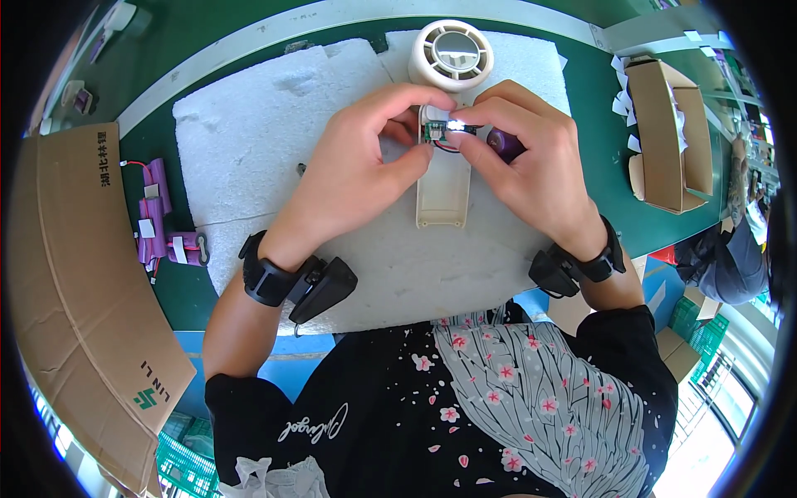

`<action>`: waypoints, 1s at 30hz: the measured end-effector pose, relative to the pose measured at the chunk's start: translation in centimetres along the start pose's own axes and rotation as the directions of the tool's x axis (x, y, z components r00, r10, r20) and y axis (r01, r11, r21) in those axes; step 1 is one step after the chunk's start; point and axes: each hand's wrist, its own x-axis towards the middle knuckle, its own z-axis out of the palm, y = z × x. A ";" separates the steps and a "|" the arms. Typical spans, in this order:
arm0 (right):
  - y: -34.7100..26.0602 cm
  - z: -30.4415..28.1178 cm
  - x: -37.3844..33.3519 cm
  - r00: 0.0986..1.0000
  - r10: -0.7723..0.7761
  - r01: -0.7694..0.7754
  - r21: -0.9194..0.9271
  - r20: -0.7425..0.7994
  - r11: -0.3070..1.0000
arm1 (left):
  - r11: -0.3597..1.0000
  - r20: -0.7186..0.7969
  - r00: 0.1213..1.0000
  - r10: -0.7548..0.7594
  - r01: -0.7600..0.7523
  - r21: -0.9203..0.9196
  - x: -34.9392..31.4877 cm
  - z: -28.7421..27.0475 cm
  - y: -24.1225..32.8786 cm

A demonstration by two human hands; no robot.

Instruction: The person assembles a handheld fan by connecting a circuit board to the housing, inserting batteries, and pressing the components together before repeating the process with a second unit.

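Note:
A cream handheld fan lies with its round slotted head point(452, 56) at the far side and its open handle shell point(442, 197) toward me. My left hand point(353, 158) grips the upper handle, thumb and fingers closed around its left side. A small green circuit board point(434, 131) with a bright white light and thin red and black wires shows between my hands. The thumb and forefinger of my right hand point(535, 149) pinch at the board's lit end. A purple battery cell point(505, 144) sits in the crook of that hand, partly hidden by the fingers.
White foam sheets point(249, 141) cover the green table point(178, 286) under the work. Purple battery packs point(152, 220) with wires lie at the left beside a large cardboard box point(83, 290). An open cardboard box point(671, 137) with white pieces stands at the right.

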 end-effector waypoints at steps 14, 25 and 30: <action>-0.2 0.7 0.0 0.994 -0.039 0.030 -0.093 -0.098 0.995 | 0.997 -0.093 0.993 -0.067 0.063 -0.042 0.1 0.7 0.3; -0.4 0.6 0.2 0.988 -0.073 0.054 -0.140 -0.134 0.989 | 0.999 -0.113 0.993 -0.027 0.021 -0.047 0.2 0.7 0.3; -0.5 0.6 0.0 0.992 0.094 -0.099 -0.056 -0.080 0.994 | 0.999 -0.099 0.995 -0.024 0.028 0.040 -0.3 0.5 0.8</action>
